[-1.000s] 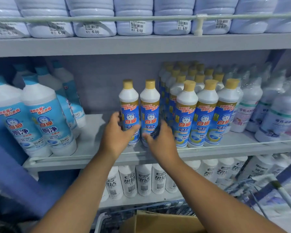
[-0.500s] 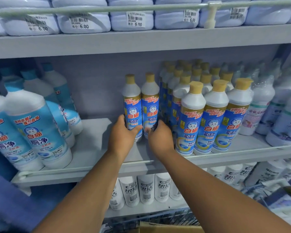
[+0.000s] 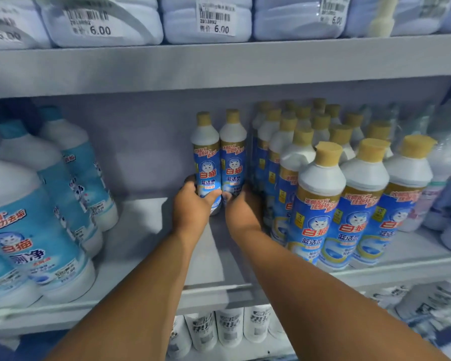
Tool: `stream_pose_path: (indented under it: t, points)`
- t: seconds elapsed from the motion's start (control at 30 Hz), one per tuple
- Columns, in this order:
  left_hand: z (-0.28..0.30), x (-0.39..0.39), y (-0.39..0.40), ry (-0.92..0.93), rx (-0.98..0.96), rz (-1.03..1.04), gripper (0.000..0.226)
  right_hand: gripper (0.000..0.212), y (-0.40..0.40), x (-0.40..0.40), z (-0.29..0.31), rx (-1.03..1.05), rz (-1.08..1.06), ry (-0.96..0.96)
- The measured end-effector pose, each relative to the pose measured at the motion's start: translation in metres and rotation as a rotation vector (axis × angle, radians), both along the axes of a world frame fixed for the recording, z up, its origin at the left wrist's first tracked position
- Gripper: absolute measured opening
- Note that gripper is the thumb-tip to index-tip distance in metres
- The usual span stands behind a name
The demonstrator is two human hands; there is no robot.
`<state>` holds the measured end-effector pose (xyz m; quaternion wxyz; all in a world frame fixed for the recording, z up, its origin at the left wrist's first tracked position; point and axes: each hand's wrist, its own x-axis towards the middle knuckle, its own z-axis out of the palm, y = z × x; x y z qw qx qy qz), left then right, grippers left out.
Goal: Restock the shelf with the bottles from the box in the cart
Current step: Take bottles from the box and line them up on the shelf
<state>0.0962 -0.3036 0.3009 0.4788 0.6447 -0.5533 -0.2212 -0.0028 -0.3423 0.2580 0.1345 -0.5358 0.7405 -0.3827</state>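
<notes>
Two white bottles with gold caps and blue labels stand upright side by side deep on the middle shelf point(image 3: 146, 246). My left hand point(image 3: 192, 207) grips the base of the left bottle point(image 3: 205, 152). My right hand point(image 3: 241, 209) grips the base of the right bottle point(image 3: 233, 149). Both bottles sit just left of a block of several identical gold-capped bottles point(image 3: 320, 194). The cart and its box are out of view.
Large white bottles with teal labels point(image 3: 37, 230) fill the shelf's left part. Bare shelf lies between them and my arms. Pale jugs with 6.00 price tags point(image 3: 214, 19) line the shelf above. White bottles point(image 3: 229, 327) stand on the shelf below.
Both hands have pushed the two bottles further back on the shelf, toward the rear wall. The view has moved closer and the box in the cart has dropped out of sight.
</notes>
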Motion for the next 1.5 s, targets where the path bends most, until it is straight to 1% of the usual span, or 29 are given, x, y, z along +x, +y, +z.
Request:
stream_pose_path:
  t: [0.2,0.3,0.4,0.53,0.77,0.83,0.9,0.93,0.97,1.07,1.1,1.13,1.17,1.2,1.27,1.33,1.37,1.43,1.5]
  points:
    - [-0.002,-0.001,-0.023,0.033,-0.005,-0.021,0.045,0.042,-0.023,0.001,0.002,0.019,-0.012,-0.207]
    - [-0.006,-0.002,-0.031,0.034,-0.012,-0.010,0.047,0.041,-0.032,0.000,0.002,0.038,0.006,-0.208]
    - [-0.010,-0.002,-0.043,0.074,-0.029,0.019,0.048,0.044,-0.039,-0.002,0.000,0.033,0.004,-0.190]
    - [-0.011,-0.003,-0.055,0.066,-0.006,0.021,0.047,0.050,-0.047,-0.001,-0.001,0.031,-0.016,-0.193]
    - [-0.015,-0.001,-0.070,0.079,0.029,0.017,0.047,0.047,-0.059,0.002,0.001,0.056,-0.034,-0.167]
    - [-0.016,-0.001,-0.073,0.073,0.033,0.013,0.046,0.044,-0.059,0.002,0.002,0.071,-0.027,-0.197]
    - [-0.017,0.000,-0.075,0.069,0.041,0.013,0.046,0.042,-0.060,0.003,0.003,0.076,-0.009,-0.307]
    - [-0.017,0.000,-0.075,0.069,0.047,0.012,0.046,0.044,-0.061,0.005,0.001,0.046,0.008,-0.356]
    - [-0.016,0.001,-0.074,0.072,0.053,0.009,0.046,0.046,-0.058,0.006,0.001,0.019,0.032,-0.363]
    - [-0.013,0.003,-0.070,0.063,0.068,-0.018,0.047,0.051,-0.056,0.008,-0.012,0.081,0.049,-0.318]
    - [-0.011,0.003,-0.068,0.054,0.071,-0.029,0.048,0.053,-0.053,0.008,-0.017,0.124,0.037,-0.263]
    - [-0.010,0.004,-0.065,0.043,0.076,-0.041,0.049,0.053,-0.046,0.008,-0.014,0.168,0.039,-0.198]
    - [-0.010,0.004,-0.063,0.031,0.079,-0.054,0.050,0.052,-0.035,0.008,-0.010,0.194,0.040,-0.078]
    - [-0.011,0.005,-0.060,0.021,0.074,-0.066,0.051,0.054,-0.020,0.008,-0.004,0.212,0.076,-0.026]
    - [-0.012,0.008,-0.056,0.007,0.043,-0.071,0.052,0.065,0.007,0.007,0.003,0.270,0.195,0.101]
    - [-0.009,0.011,-0.056,-0.015,0.041,-0.063,0.050,0.075,0.031,0.002,0.009,0.251,0.277,0.264]
    - [-0.008,0.013,-0.058,-0.025,0.055,-0.069,0.048,0.075,0.039,0.000,0.013,0.255,0.322,0.271]
    - [-0.005,0.015,-0.060,-0.040,0.083,-0.100,0.046,0.071,0.052,-0.002,0.021,0.329,0.396,0.232]
    - [-0.005,0.017,-0.060,-0.024,0.087,-0.115,0.045,0.071,0.062,-0.003,0.024,0.363,0.423,0.258]
